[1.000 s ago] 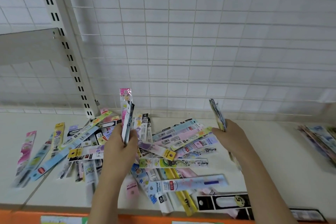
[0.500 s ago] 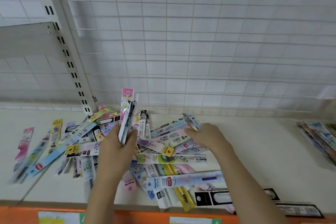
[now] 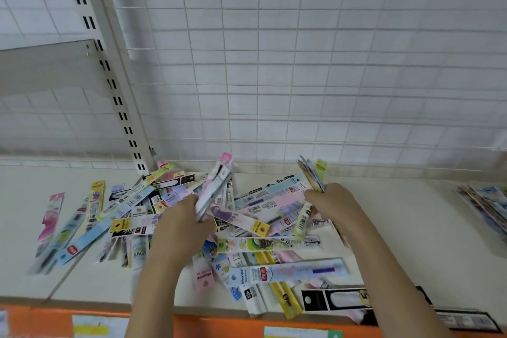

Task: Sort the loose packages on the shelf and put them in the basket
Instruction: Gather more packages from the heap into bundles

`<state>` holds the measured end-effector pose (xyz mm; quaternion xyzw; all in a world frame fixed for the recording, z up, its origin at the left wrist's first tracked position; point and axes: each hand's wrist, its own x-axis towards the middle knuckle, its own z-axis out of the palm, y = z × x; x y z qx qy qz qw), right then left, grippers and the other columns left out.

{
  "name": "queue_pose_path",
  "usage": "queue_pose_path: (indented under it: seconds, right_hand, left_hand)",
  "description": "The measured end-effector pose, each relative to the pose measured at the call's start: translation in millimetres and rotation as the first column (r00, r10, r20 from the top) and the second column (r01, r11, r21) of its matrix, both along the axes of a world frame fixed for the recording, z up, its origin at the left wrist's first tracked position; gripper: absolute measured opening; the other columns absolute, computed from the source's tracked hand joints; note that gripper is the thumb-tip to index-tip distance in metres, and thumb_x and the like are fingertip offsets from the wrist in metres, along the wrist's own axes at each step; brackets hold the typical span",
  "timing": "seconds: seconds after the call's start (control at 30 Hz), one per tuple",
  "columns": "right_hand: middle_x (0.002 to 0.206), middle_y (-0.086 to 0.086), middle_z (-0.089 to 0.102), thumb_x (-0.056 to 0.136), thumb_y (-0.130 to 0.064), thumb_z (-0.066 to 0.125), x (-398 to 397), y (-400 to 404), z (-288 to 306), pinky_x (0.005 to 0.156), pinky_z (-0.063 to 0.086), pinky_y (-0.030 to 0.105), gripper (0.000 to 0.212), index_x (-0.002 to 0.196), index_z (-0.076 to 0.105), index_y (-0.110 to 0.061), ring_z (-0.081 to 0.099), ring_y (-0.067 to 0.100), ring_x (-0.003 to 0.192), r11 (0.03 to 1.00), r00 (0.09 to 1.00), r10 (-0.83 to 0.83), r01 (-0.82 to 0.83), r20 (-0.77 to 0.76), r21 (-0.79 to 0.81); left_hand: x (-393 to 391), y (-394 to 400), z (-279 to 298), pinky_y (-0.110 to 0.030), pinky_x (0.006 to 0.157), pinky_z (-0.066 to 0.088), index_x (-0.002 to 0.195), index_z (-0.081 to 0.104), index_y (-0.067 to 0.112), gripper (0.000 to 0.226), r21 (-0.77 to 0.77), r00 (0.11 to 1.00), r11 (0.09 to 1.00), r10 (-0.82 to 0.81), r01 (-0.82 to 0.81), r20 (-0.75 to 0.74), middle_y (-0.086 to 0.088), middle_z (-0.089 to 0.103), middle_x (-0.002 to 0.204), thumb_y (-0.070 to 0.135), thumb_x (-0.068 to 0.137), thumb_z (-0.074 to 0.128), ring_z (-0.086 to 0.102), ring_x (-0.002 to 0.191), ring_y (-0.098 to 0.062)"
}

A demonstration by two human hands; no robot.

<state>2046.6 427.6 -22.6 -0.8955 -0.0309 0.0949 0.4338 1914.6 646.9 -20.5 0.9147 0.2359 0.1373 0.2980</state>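
A heap of long, narrow, colourful packages (image 3: 263, 244) lies spread over the cream shelf (image 3: 406, 228). My left hand (image 3: 181, 225) grips a small upright bundle of packages (image 3: 216, 181) with a pink top, above the heap's middle. My right hand (image 3: 332, 200) holds another bundle of packages (image 3: 312, 175), with a yellow-green one hanging down from it, over the heap's right side. No basket is in view.
A white wire grid (image 3: 301, 63) backs the shelf, with a slotted upright post (image 3: 115, 85) at left. A second stack of packages (image 3: 485, 206) sits at the far right. An orange price strip (image 3: 82, 321) runs along the shelf's front edge.
My right hand dipped into the heap half a second ago and has risen again with its bundle plus a yellow-green package. My left hand kept holding its bundle upright.
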Motion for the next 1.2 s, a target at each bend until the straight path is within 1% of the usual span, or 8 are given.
queue_pose_path:
  seconds: [0.13, 0.2, 0.3, 0.37, 0.47, 0.73, 0.93, 1.2]
  right_hand:
    - [0.043, -0.007, 0.050, 0.083, -0.018, 0.054, -11.1, -4.0, 12.2, 0.047, 0.029, 0.024, 0.018, 0.067, 0.044, -0.013, 0.043, 0.014, 0.048, 1.000, 0.994, 0.012, -0.015, 0.107, 0.023]
    - [0.059, -0.005, 0.063, 0.083, -0.019, 0.054, -18.4, -3.5, 13.3, 0.049, 0.033, 0.026, 0.009, 0.085, 0.052, -0.011, 0.050, 0.012, 0.054, 0.999, 0.992, 0.036, -0.039, 0.118, 0.025]
    - [0.085, 0.007, 0.066, 0.082, -0.021, 0.058, -23.2, -0.8, 6.7, 0.061, 0.044, 0.031, 0.019, 0.098, 0.052, -0.012, 0.062, 0.023, 0.074, 0.999, 0.990, 0.046, -0.046, 0.132, -0.003]
    - [0.085, 0.007, 0.065, 0.080, -0.025, 0.061, -24.0, 0.6, 1.0, 0.069, 0.050, 0.035, 0.019, 0.094, 0.054, -0.014, 0.064, 0.027, 0.079, 0.997, 0.987, 0.063, -0.055, 0.148, -0.057]
    - [0.080, 0.008, 0.066, 0.080, -0.029, 0.062, -24.9, 1.1, -4.2, 0.068, 0.051, 0.036, 0.015, 0.083, 0.054, -0.017, 0.065, 0.029, 0.077, 0.993, 0.985, 0.070, -0.055, 0.159, -0.101]
    - [0.062, 0.002, 0.054, 0.087, -0.029, 0.051, -29.1, -4.8, -3.2, 0.053, 0.034, 0.028, 0.027, 0.063, 0.041, -0.021, 0.053, 0.026, 0.061, 0.989, 0.966, 0.037, 0.001, 0.257, -0.148]
    - [0.070, 0.004, 0.056, 0.095, -0.026, 0.048, -39.1, -8.5, -1.0, 0.056, 0.039, 0.031, 0.014, 0.083, 0.052, -0.019, 0.051, 0.022, 0.062, 0.977, 0.925, 0.191, -0.147, 0.328, -0.155]
    - [0.066, -0.004, 0.048, 0.087, -0.038, 0.059, -56.8, 4.5, -5.9, 0.056, 0.032, 0.030, 0.021, 0.074, 0.047, -0.029, 0.045, 0.014, 0.060, 0.900, 0.867, 0.413, -0.341, 0.278, -0.272]
  left_hand:
    - [15.3, -6.4, -0.4, -0.027, 0.058, 0.045, 0.118, 0.053, 0.015, 0.036, 0.131, 0.982, 0.986, -0.077, 0.100, -0.173, -0.002, 0.056, 0.080, 0.012, 0.082, 0.055, 0.054, 0.068, -0.022]
    - [20.9, -9.5, -1.3, -0.029, 0.062, 0.048, 0.126, 0.051, 0.018, 0.043, 0.122, 0.974, 0.984, -0.100, 0.126, -0.201, -0.003, 0.058, 0.087, 0.012, 0.083, 0.054, 0.056, 0.073, -0.023]
    - [27.8, -12.0, -2.3, -0.031, 0.065, 0.050, 0.109, 0.059, 0.018, 0.024, 0.121, 0.967, 0.983, -0.110, 0.140, -0.232, -0.004, 0.059, 0.089, 0.017, 0.086, 0.054, 0.057, 0.077, -0.023]
    - [31.1, -12.5, -3.0, -0.030, 0.064, 0.047, 0.093, 0.059, 0.012, 0.012, 0.158, 0.954, 0.974, -0.112, 0.160, -0.276, -0.002, 0.053, 0.079, 0.022, 0.088, 0.054, 0.054, 0.075, -0.022]
    - [35.3, -12.1, -6.6, -0.029, 0.063, 0.043, 0.098, 0.062, 0.008, 0.021, 0.237, 0.945, 0.952, -0.116, 0.193, -0.305, -0.004, 0.051, 0.082, 0.026, 0.090, 0.053, 0.052, 0.077, -0.022]
    - [43.1, -24.4, 9.3, -0.028, 0.058, 0.038, 0.088, 0.063, 0.015, 0.019, 0.288, 0.978, 0.938, -0.205, 0.191, 0.019, 0.008, 0.039, 0.061, 0.029, 0.093, 0.052, 0.048, 0.065, -0.019]
    - [38.5, -28.7, 21.6, -0.016, 0.049, 0.027, 0.079, 0.066, 0.010, 0.018, 0.153, 0.934, 0.970, -0.225, 0.188, 0.278, 0.006, 0.036, 0.068, 0.024, 0.089, 0.060, 0.039, 0.054, -0.008]
    - [12.0, -2.2, 23.3, -0.040, 0.057, 0.047, 0.080, 0.057, 0.007, 0.022, 0.134, 0.932, 0.984, -0.154, 0.115, 0.329, -0.013, 0.064, 0.068, 0.022, 0.094, 0.049, 0.056, 0.067, -0.034]
